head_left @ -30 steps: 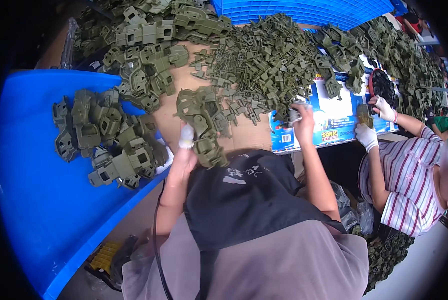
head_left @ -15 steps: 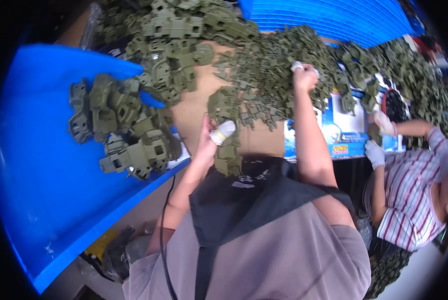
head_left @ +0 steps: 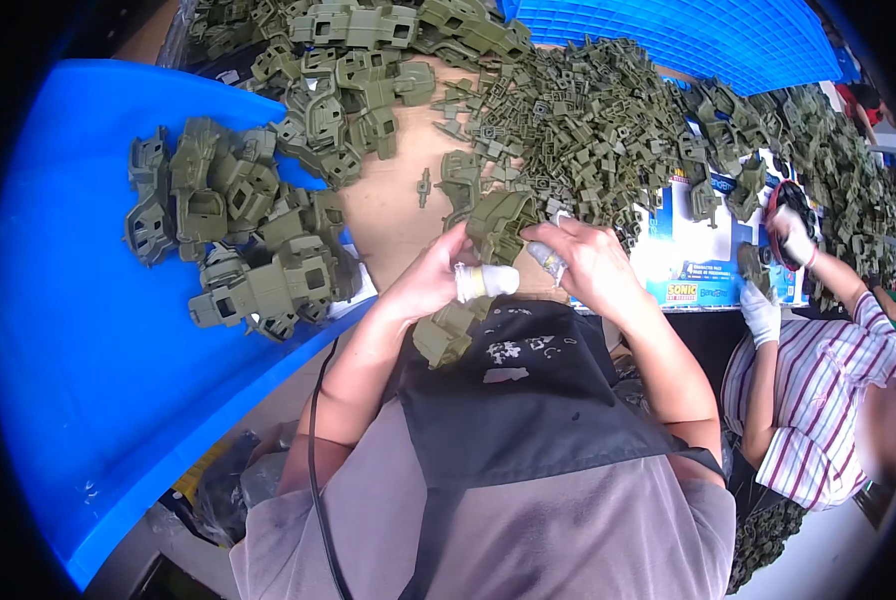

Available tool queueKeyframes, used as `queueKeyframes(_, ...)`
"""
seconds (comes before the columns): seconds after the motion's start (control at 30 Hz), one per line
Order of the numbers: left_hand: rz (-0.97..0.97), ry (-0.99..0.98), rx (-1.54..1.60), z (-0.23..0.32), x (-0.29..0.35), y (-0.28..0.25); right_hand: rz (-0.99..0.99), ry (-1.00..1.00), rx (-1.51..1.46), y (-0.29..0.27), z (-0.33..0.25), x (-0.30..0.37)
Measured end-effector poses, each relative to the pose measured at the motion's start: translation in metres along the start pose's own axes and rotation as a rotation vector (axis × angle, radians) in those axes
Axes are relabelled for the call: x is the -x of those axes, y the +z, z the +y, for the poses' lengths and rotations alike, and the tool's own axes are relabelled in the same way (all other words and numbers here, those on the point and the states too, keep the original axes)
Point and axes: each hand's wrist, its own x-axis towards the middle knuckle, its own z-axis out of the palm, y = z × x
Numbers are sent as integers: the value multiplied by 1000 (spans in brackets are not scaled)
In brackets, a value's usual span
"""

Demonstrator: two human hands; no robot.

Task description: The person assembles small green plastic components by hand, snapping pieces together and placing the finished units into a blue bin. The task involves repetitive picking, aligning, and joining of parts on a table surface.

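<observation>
My left hand (head_left: 430, 284), its thumb wrapped in white tape, grips an olive-green plastic toy vehicle shell (head_left: 500, 224) in front of my apron. The fingers of my right hand (head_left: 596, 265) are curled together at the shell's right edge, with a taped thumb. Whatever small thing they may pinch is hidden. Just under my left hand another green shell part (head_left: 444, 336) overhangs the table's near edge. Beyond the gripped shell lies one more green shell (head_left: 460, 178). A single small green part (head_left: 424, 188) rests on the brown cardboard (head_left: 388, 215).
A heap of small green parts (head_left: 578, 120) spreads beyond my hands. Larger shells pile at the far left (head_left: 343, 90) and on a blue plastic sheet (head_left: 88, 350). A blue crate (head_left: 668, 40) stands behind. At right, a gloved co-worker (head_left: 818, 400) handles a green part.
My right hand has come back from the small-parts heap to the shell. My left hand has lifted and tilted the shell. The co-worker's far hand has moved to a red-rimmed container.
</observation>
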Motion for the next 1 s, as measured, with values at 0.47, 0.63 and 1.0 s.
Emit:
queueKeyframes(0.47,43,1,-259,1,8,9,-155,-59,-36,5,9,0)
queueKeyframes(0.63,165,-70,-104,7,11,0,-162,-72,-667,-7,39,-12)
queueKeyframes(1.0,255,-148,654,-18,16,-13,114,66,372,4,135,-44)
